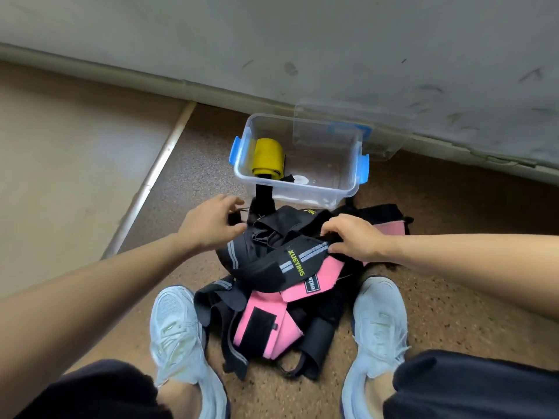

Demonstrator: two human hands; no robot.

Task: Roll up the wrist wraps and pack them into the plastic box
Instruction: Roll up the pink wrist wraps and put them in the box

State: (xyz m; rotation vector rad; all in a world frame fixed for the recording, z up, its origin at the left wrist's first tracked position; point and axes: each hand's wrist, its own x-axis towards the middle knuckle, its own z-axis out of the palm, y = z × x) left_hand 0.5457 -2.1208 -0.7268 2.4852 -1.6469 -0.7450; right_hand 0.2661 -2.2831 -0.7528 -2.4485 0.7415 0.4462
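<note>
On the floor (459, 300), one yellow wrap (267, 157) is sitting rolled in the plastic box (357, 164), the pile (266, 325) is lying unrolled, the right hand (352, 237) grip is pinching a black wrap (272, 261), and the left hand (208, 225) grip is unclear.

Both my bare forearms reach forward and meet at the black wrap (263, 264). My right grip (354, 237) sits at the wrap's right end, fingers curled over its edge and thumb tucked beneath, pinching the fabric. My left grip (211, 226) is at the wrap's far left edge, fingers loosely curved, thumb tip touching the fabric. Whether it holds anything, I cannot tell.
</note>
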